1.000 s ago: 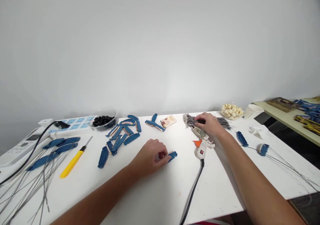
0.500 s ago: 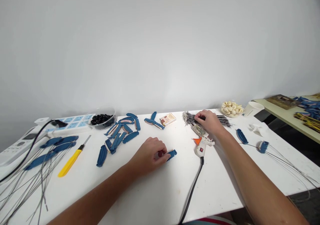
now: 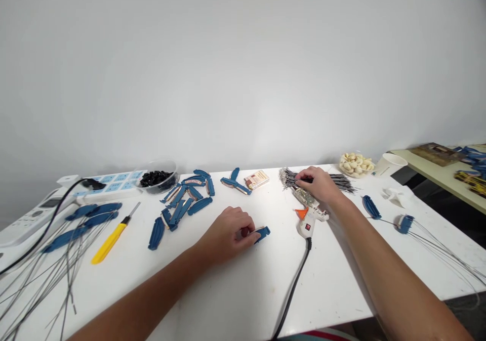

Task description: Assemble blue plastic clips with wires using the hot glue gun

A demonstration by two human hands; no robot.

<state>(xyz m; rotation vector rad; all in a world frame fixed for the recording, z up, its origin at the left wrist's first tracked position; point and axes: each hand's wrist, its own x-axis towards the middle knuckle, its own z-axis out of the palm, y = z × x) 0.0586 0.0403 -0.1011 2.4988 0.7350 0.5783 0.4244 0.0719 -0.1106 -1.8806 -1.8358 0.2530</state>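
Observation:
My left hand (image 3: 232,235) is closed, its thumb and fingers pinching a small curved blue piece (image 3: 262,233) low over the white table. Part of that piece hides behind the fingertips. Farther right, my right hand (image 3: 317,181) rests on a bundle of thin black wires (image 3: 341,182), thumb and fingers pinched together on them. Pale, shiny ends of the wires (image 3: 284,176) stick out to the left of the fingers. Just below that hand lies a white glue gun (image 3: 307,222) with an orange tip, its cord running toward the table's front edge.
Loose blue pieces (image 3: 200,206) lie left of centre, near a small box (image 3: 256,179). Bowls hold black bits (image 3: 155,178) and cream-coloured pieces (image 3: 356,165). A yellow-handled screwdriver (image 3: 110,241), power strip (image 3: 114,185), wired blue pieces (image 3: 64,240) and a paper cup (image 3: 390,164) stand around.
The view has shifted slightly, so things at both sides appear a little farther right. Both hands keep nearly the same places and grips.

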